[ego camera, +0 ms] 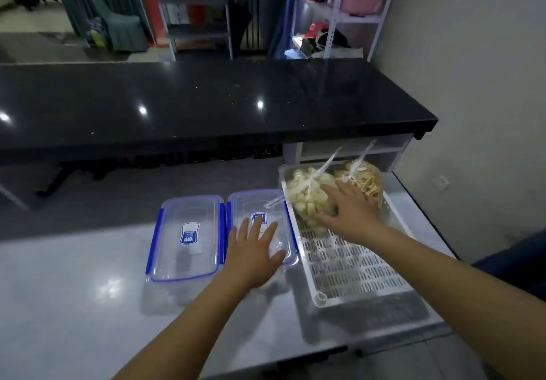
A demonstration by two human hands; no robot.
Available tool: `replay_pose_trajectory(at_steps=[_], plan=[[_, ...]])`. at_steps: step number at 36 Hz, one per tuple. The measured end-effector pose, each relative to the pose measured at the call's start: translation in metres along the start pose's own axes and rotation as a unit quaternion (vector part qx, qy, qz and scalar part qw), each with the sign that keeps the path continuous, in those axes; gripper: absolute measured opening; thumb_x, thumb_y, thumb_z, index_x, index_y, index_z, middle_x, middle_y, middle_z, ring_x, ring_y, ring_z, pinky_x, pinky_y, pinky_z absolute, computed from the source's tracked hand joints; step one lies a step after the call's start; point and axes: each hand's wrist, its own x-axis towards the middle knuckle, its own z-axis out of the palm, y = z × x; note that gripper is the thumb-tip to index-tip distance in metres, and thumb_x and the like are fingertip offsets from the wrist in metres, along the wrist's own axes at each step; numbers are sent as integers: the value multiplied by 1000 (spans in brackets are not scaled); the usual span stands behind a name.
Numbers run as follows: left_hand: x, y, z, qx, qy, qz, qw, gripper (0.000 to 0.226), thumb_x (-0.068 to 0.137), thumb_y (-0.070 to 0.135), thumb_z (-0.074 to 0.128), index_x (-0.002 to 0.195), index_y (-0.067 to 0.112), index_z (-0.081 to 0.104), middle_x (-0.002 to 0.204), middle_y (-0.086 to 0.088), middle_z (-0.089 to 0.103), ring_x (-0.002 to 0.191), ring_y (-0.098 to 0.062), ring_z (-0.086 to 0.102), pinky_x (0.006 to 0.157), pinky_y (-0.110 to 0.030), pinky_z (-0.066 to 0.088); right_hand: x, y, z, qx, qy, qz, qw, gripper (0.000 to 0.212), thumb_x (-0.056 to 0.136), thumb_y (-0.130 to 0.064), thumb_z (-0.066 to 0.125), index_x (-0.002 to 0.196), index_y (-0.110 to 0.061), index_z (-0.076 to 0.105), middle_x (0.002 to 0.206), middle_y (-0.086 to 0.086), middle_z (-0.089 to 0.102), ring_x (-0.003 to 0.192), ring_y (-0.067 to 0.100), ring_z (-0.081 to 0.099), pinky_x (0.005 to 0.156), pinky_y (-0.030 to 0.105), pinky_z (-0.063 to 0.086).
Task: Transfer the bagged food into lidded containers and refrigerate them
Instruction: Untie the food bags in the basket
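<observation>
Two clear lidded containers with blue clips stand side by side on the grey counter, the left container (184, 238) and the right container (266, 205). My left hand (255, 249) lies flat, fingers spread, on the right container's lid. To their right a white slotted tray (354, 267) holds two tied clear bags: a bag of pale food chunks (307, 193) and a bag of thin yellowish sticks (366, 177). My right hand (351, 211) rests open on top of the two bags, fingers spread over the pale one.
A raised black glossy counter (206, 102) runs across behind the grey worktop (74, 291). A beige wall (472, 84) closes the right side, with a socket (442, 181) low on it. Shelving and chairs stand far behind.
</observation>
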Motion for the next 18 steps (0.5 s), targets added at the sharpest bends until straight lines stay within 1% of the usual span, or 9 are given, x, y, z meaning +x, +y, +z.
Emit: replay_pose_trajectory(at_steps=[3,6,8,10,12,15,18], plan=[[4,-6,12,0,22,6,1000,70,97,67,25,158,41,2,169,1,-7,154,-27,-16,120,-49,-14,24,-8,1,-14,17,15,1000,70,90,-59,56,152,-41,29,165,-1,20,152,26,14,120,55,13],[4,-10,21,1,40,12,999,68,97,67,23,157,44,0,169,2,-8,153,-25,-19,117,-46,-20,42,-15,0,-22,23,13,999,65,91,-54,57,150,-39,34,163,1,26,150,25,20,119,53,17],[4,-12,22,7,45,12,999,68,97,68,21,156,46,-4,169,3,-11,152,-23,-23,115,-44,-24,53,-20,-3,-39,13,12,999,65,92,-52,57,151,-38,33,162,2,28,148,26,24,119,53,18],[4,-14,25,5,52,12,999,68,97,69,20,156,47,-4,168,4,-11,152,-22,-24,114,-44,-25,62,-26,-9,-59,-1,10,998,66,91,-51,57,151,-39,32,160,2,31,147,27,28,118,54,19],[4,-14,25,4,55,11,998,67,97,69,20,156,47,-2,168,5,-10,151,-20,-24,114,-43,-25,71,-32,-15,-62,-19,7,998,64,89,-49,59,148,-37,38,156,2,39,141,29,36,116,55,23],[3,-13,22,2,47,8,999,67,97,69,21,156,48,-4,168,7,-13,151,-18,-26,115,-43,-24,82,-40,-23,-28,-47,19,998,50,88,-39,63,137,-30,54,141,3,54,128,31,51,110,54,34],[1,-11,18,-10,37,-2,999,68,97,70,22,156,48,-3,167,9,-15,150,-17,-27,117,-43,-22,91,-44,-26,-47,-28,18,998,25,88,-28,67,113,-24,69,119,2,65,111,28,61,105,49,39]])
